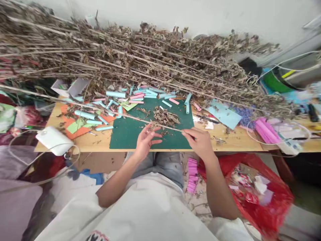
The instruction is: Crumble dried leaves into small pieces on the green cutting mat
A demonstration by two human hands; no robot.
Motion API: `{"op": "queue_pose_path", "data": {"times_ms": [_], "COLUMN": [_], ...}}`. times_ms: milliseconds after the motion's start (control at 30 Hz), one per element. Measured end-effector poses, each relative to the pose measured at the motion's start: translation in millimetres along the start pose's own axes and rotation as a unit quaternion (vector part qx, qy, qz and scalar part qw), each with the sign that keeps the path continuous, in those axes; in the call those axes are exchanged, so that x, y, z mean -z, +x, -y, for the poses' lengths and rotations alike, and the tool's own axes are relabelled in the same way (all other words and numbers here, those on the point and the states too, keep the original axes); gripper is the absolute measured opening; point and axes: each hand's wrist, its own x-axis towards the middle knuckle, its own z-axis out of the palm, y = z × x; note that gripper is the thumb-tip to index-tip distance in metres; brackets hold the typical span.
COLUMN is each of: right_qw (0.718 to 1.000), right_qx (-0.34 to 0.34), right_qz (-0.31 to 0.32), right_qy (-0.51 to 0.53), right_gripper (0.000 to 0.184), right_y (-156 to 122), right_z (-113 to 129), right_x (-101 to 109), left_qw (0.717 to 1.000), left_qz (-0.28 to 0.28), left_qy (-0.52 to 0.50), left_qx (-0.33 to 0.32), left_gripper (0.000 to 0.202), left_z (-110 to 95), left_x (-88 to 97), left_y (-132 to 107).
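Wall: pale, along the top of the frame. Bench: light wood, across mid-frame. Floor: littered, partly visible lower centre.

Just below the left hand, greyish-blue jeans; farther down, a white short-sleeved shirt flashing red-and-black print!

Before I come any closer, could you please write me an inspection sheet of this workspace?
Surface: wooden table with a green mat, strewn with leaf crumbs.
Things in hand: long dry stalk above the mat; crumbled leaves lie on the mat.
Clutter: blue and pink paper tubes; a heap of dried stems behind.
Hands: right hand pinches the stalk in its fingers; left hand loosely open beside it, contact unclear.
Cables: white cable looping at left; others at right.
Surroundings: red bag of waste below, right.
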Motion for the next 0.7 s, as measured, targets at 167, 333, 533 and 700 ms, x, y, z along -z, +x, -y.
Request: {"op": "queue_pose_path", "data": {"times_ms": [167,333,533,700], "right_qw": [0.999,0.996,0.985,0.995], "right_qx": [-0.015,0.015,0.112,0.065], "right_qz": [0.036,0.035,0.076,0.06], "right_qy": [-0.013,-0.087,-0.109,0.036], "right_gripper": [0.023,0.026,0.046,0.022], "right_y": [-19.4,-15.4,6.5,21.0], "right_z": [-27.4,-29.0,19.3,27.7], "right_x": [21.1,20.4,-14.6,-37.0], "left_qw": [0.999,0.996,0.996,0.998], "left_qz": [-0.012,-0.071,-0.076,-0.051], "left_qy": [0.003,0.047,0.043,0.039], "left_qx": [-0.038,-0.022,-0.011,-0.004], "left_gripper": [0.048,0.036,0.039,0.04], "left_z": [-10.7,-4.1,10.8,16.0], "left_x": [3.5,-6.0,-14.1,-9.1], "left_y": [3.6,14.9,19.8,18.5]}}
